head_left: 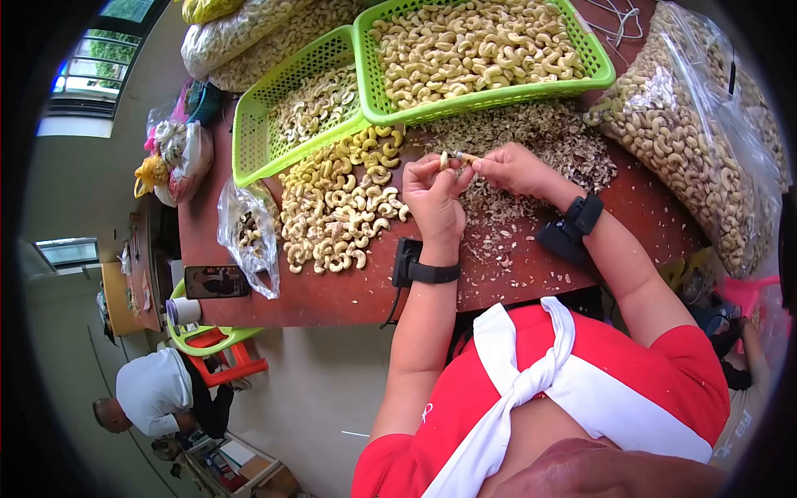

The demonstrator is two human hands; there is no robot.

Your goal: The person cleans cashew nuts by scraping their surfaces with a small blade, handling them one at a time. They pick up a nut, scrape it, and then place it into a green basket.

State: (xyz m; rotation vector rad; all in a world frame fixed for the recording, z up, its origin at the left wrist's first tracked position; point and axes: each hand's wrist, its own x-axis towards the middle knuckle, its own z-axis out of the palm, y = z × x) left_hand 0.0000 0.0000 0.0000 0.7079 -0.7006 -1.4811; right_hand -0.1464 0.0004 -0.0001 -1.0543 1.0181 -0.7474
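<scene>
Over the table's middle, my left hand [437,197] pinches a pale cashew [444,160] between thumb and fingers. My right hand [516,169] grips a small knife [469,158] by its light wooden-looking handle, the tip right at the nut. Beneath both hands lies a heap of brown skin flakes [540,137]. Left of my left hand, peeled cashews [340,203] are spread on the red-brown table [332,303]. Just beyond, a large green basket [490,98] is filled with cashews, and a smaller green basket [253,149] beside it holds paler nuts and pieces.
A big clear bag of cashews [672,124] leans at the right. More filled bags [249,41] stand at the back left. A small plastic bag [247,236], a phone [216,281] and a cup [184,311] are at the left edge. Another person [158,390] sits lower left.
</scene>
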